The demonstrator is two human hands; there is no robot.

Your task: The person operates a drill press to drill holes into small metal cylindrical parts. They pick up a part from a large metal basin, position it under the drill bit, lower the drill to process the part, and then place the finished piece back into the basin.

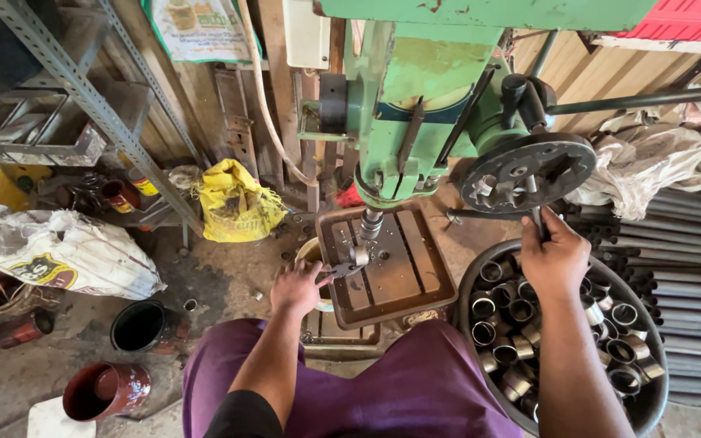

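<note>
A green drill press point(415, 105) fills the upper centre of the frame, its chuck point(369, 225) pointing down at a rusty slotted work plate point(403, 259) in the middle. On that plate, just under the chuck, lies a small metal ring point(359, 256). The left hand point(298, 288) sits at the plate's left edge, its fingers point(318, 276) closed around a dark clamp tool point(341, 270) that reaches to the ring. The right hand point(556, 258), right of centre, has its fingers wrapped around a feed lever point(539, 223) hanging below the round dark wheel point(525, 172) on the machine's side.

At lower right, under the right forearm, a round black basin point(651, 397) is heaped with short metal rings point(513, 341) like the one on the plate. Long grey tubes point(691, 268) are stacked at the right edge. The floor point(221, 280) is dusty bare concrete, stained dark. On it at lower left stand dark red tins point(107, 391) and a black pot point(141, 326); a white printed sack point(66, 251) lies at the left and a yellow bag point(235, 203) near the centre. A grey slotted-angle rack point(58, 105) occupies the upper left, against a wooden wall point(204, 97). The person's purple trousers point(383, 389) fill the bottom centre.
</note>
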